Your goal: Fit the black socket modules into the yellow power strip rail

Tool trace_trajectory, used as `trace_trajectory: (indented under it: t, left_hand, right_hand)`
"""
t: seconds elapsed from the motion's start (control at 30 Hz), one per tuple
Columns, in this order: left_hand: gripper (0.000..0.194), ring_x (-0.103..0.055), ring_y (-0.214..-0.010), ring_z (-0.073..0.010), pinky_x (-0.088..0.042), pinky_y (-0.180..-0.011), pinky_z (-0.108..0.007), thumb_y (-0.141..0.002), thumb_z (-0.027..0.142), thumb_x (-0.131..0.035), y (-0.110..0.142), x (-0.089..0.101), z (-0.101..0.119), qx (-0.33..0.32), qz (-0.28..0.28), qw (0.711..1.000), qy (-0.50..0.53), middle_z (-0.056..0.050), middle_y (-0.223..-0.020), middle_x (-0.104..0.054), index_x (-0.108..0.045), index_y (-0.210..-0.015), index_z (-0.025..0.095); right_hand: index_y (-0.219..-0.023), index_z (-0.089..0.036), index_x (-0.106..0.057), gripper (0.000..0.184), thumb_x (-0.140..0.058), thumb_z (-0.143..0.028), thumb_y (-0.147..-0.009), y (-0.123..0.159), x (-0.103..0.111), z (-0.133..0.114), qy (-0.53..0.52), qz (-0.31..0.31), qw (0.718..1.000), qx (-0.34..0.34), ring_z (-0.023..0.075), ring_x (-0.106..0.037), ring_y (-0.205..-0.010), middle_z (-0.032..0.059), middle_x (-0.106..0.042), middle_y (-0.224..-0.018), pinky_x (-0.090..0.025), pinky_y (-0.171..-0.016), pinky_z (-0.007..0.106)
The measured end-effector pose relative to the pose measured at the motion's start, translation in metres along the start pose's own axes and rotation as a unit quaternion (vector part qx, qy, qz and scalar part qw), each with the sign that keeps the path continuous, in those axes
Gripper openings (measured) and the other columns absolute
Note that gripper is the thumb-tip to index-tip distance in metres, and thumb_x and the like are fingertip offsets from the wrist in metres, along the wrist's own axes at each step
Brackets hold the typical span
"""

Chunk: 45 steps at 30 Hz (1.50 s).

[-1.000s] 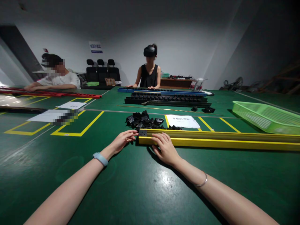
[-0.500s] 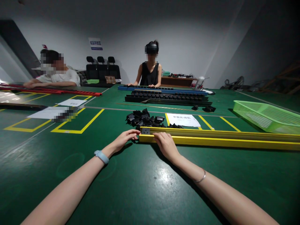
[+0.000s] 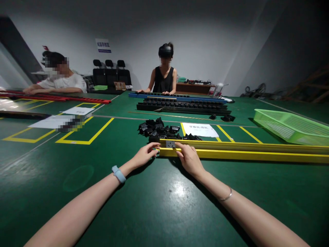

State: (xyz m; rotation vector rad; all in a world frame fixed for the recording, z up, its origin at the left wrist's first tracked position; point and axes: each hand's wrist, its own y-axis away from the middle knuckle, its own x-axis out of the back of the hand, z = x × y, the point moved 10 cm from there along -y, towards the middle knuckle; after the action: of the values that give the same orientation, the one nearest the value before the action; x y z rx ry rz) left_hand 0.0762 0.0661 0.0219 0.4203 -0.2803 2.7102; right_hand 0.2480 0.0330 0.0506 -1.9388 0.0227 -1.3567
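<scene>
On the bench (image 3: 154,212), a long yellow rail (image 3: 244,155) is laid with its length running left to right. Its left end is touched by the left hand (image 3: 142,156), its edge by the right hand (image 3: 191,160); whether it is gripped cannot be told. A small grey socket (image 3: 170,144) is set inside.

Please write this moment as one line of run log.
left hand: at end of yellow rail | right hand: finger at gray module in rail | black parts: piled behind rail

Black chairs (image 3: 111,76) below a wall sign (image 3: 103,44), brown desk (image 3: 192,89) farther right
</scene>
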Motion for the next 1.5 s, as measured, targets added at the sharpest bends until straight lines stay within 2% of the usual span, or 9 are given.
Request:
trace_trajectory:
  t: [0.17,0.27,0.43,0.63,0.73,0.9,1.2,1.37,1.5]
  left_hand:
    - [0.027,-0.063,-0.091,-0.0193,-0.048,-0.086,-0.035,-0.088,0.027,-0.047,-0.002,0.046,0.006,-0.039,0.15,0.975,-0.159,-0.007,-0.104,-0.068,-0.063,-0.107,0.018]
    - [0.027,-0.062,-0.09,-0.0194,-0.049,-0.086,-0.036,-0.087,0.023,-0.046,-0.003,0.06,0.01,-0.068,0.171,0.95,-0.254,-0.007,-0.108,-0.065,-0.062,-0.108,0.018]
    - [0.037,-0.057,-0.112,-0.0213,-0.046,-0.098,-0.037,-0.089,0.02,-0.044,-0.003,0.049,0.01,-0.119,0.145,0.919,-0.347,-0.008,-0.127,-0.053,-0.054,-0.124,0.022]
    - [0.048,-0.047,-0.127,-0.0223,-0.042,-0.106,-0.038,-0.092,0.02,-0.039,-0.009,0.036,0.005,-0.11,0.13,0.908,-0.382,-0.006,-0.144,-0.041,-0.037,-0.14,0.024]
    - [0.044,-0.05,-0.124,-0.0218,-0.043,-0.104,-0.038,-0.093,0.02,-0.039,-0.01,0.034,0.005,-0.118,0.129,0.905,-0.388,-0.006,-0.139,-0.047,-0.041,-0.137,0.025]
    - [0.035,-0.063,-0.094,-0.0209,-0.052,-0.083,-0.036,-0.093,0.026,-0.043,-0.007,0.034,0.003,-0.103,0.138,0.898,-0.405,-0.008,-0.117,-0.056,-0.05,-0.127,0.023]
    - [0.029,-0.058,-0.094,-0.0211,-0.048,-0.086,-0.038,-0.087,0.026,-0.053,0.0,0.058,0.01,-0.12,0.209,0.924,-0.297,-0.006,-0.1,-0.062,-0.055,-0.116,0.021]
    - [0.037,-0.061,-0.096,-0.0179,-0.047,-0.091,-0.035,-0.083,0.027,-0.056,0.0,0.072,0.0,-0.112,0.247,0.952,-0.14,-0.004,-0.099,-0.063,-0.052,-0.119,0.021]
    - [0.036,-0.062,-0.097,-0.0181,-0.05,-0.087,-0.033,-0.082,0.032,-0.057,-0.004,0.074,-0.013,-0.085,0.237,0.967,-0.043,-0.006,-0.102,-0.064,-0.055,-0.115,0.019]
  right_hand:
    - [-0.134,-0.026,-0.05,0.037,-0.04,-0.022,-0.098,0.002,0.0,-0.002,0.058,-0.04,0.997,0.023,0.0205,-0.051,-0.082,0.0055,-0.058,-0.087,-0.037,-0.076,0.032]
    - [-0.132,-0.025,-0.05,0.036,-0.04,-0.021,-0.098,0.001,0.0,-0.001,0.043,-0.038,0.998,0.023,0.02,-0.052,-0.084,0.0056,-0.059,-0.089,-0.037,-0.076,0.032]
    - [-0.124,-0.018,-0.054,0.029,-0.04,-0.022,-0.099,-0.001,0.0,0.003,0.01,-0.024,1.0,0.015,0.0206,-0.055,-0.089,0.0073,-0.061,-0.095,-0.037,-0.077,0.033]
    - [-0.116,-0.015,-0.055,0.024,-0.042,-0.023,-0.098,-0.001,-0.003,0.01,0.0,-0.007,1.0,0.003,0.022,-0.056,-0.09,0.009,-0.062,-0.096,-0.039,-0.078,0.035]
    - [-0.119,-0.015,-0.054,0.026,-0.042,-0.023,-0.098,-0.001,-0.004,0.01,-0.004,-0.002,1.0,0.001,0.022,-0.055,-0.09,0.0091,-0.062,-0.097,-0.039,-0.079,0.035]
    - [-0.134,-0.022,-0.049,0.037,-0.042,-0.022,-0.097,0.0,-0.003,0.006,-0.001,0.01,1.0,0.002,0.0218,-0.051,-0.089,0.0084,-0.057,-0.097,-0.041,-0.081,0.036]
    - [-0.113,-0.026,-0.067,0.027,-0.056,-0.031,-0.089,-0.005,0.019,0.0,0.03,0.071,0.997,-0.025,0.0288,-0.041,-0.112,0.0116,-0.046,-0.117,-0.037,-0.096,0.046]
    - [-0.104,-0.022,-0.068,0.023,-0.055,-0.034,-0.089,-0.007,0.021,0.004,0.037,0.078,0.996,-0.034,0.0285,-0.041,-0.112,0.0118,-0.048,-0.116,-0.036,-0.097,0.045]
    - [-0.11,-0.023,-0.065,0.026,-0.054,-0.034,-0.089,-0.005,0.019,0.006,0.029,0.073,0.996,-0.03,0.0293,-0.04,-0.113,0.012,-0.048,-0.117,-0.035,-0.098,0.047]
